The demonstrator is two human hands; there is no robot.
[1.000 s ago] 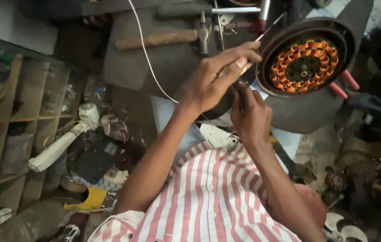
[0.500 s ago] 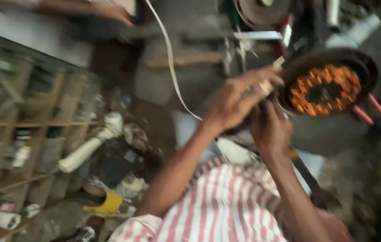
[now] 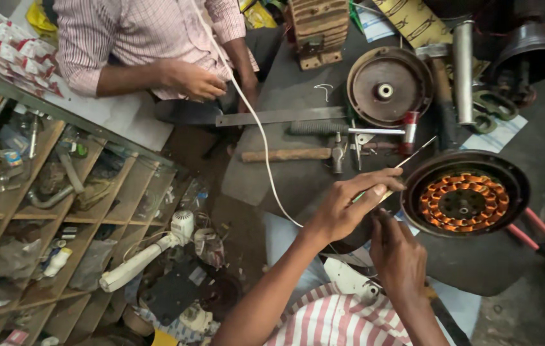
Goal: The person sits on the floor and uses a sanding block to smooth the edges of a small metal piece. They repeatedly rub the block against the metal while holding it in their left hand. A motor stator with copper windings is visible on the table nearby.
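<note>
The left hand (image 3: 349, 205) is in the middle of the frame, a little to the right. Its grip is closed on a thin tool (image 3: 407, 163): thumb and fingers pinch the lower end, and the thin metal tip points to the upper right, above the rim of the motor housing (image 3: 464, 202). This housing is a round dark shell at the right of the frame, and inside it there is a ring of orange copper coils (image 3: 442, 192). It lies on the dark surface (image 3: 298, 96).

The right hand (image 3: 399, 256) is just below the left hand, near the left rim of the housing. Its fingers point up and are bent together, but I cannot tell if they hold something.

A white cable (image 3: 253, 115) runs from the top of the frame down to the left wrist. Above the hands, on the surface, lie a hammer (image 3: 298, 154) with a wooden handle, a long flat metal blade (image 3: 279, 116) and a round metal disc (image 3: 388, 86).

In the upper left sits another person in a checked shirt (image 3: 131, 32), with one hand (image 3: 195, 80) resting near the blade. At the left of the frame stands a wooden shelf (image 3: 48, 218) with many small parts.
</note>
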